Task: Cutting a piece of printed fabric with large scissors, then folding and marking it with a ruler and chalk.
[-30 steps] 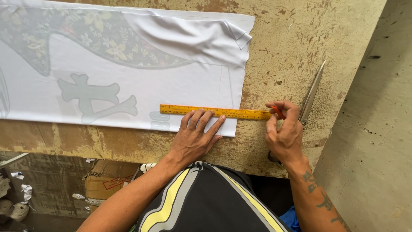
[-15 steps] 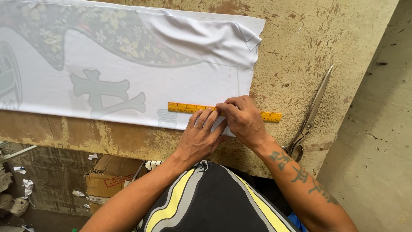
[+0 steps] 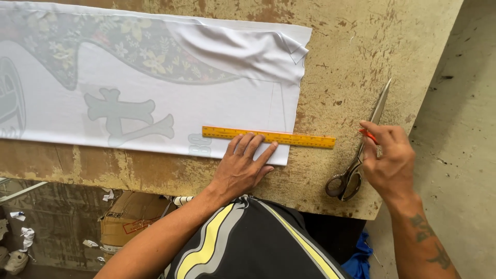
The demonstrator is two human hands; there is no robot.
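Smooth white cloth (image 3: 155, 103); rough worn table (image 3: 351, 62); metal scissors (image 3: 361, 150).

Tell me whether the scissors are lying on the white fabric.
No, the scissors lie on the bare table, right of the fabric.

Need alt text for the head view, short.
Left hand presses a yellow ruler flat on white printed fabric on a worn table. Right hand, holding an orange marker, hovers over scissors.

A worn wooden table (image 3: 330, 41) carries white printed fabric (image 3: 155, 103), a yellow ruler (image 3: 268, 137) and scissors (image 3: 356, 160).
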